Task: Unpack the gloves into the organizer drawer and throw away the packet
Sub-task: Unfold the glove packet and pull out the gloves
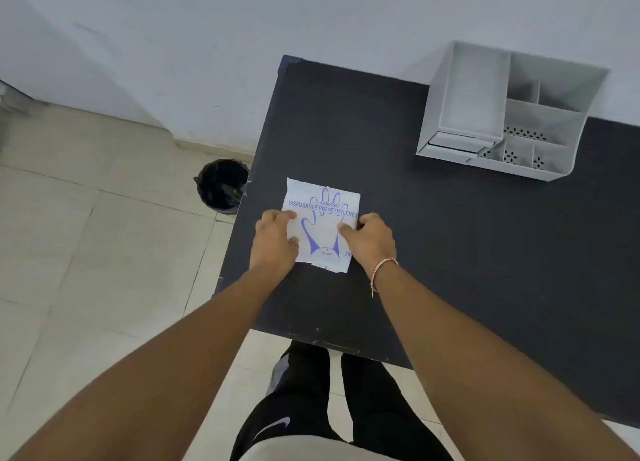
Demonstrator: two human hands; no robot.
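A white glove packet (322,223) with a blue hand print and the words "disposable polyethylene" lies flat on the black table (450,252), near its left edge. My left hand (273,244) grips the packet's left side, thumb on top. My right hand (369,240) grips its right side the same way. The grey organizer (512,114) stands at the table's far right against the wall, with its drawer (453,144) at the front lower left, apparently pushed in. No loose gloves are in sight.
A black bin (221,185) lined with a dark bag stands on the tiled floor just left of the table. A white wall runs behind the table. My legs in dark trousers stand at the table's near edge.
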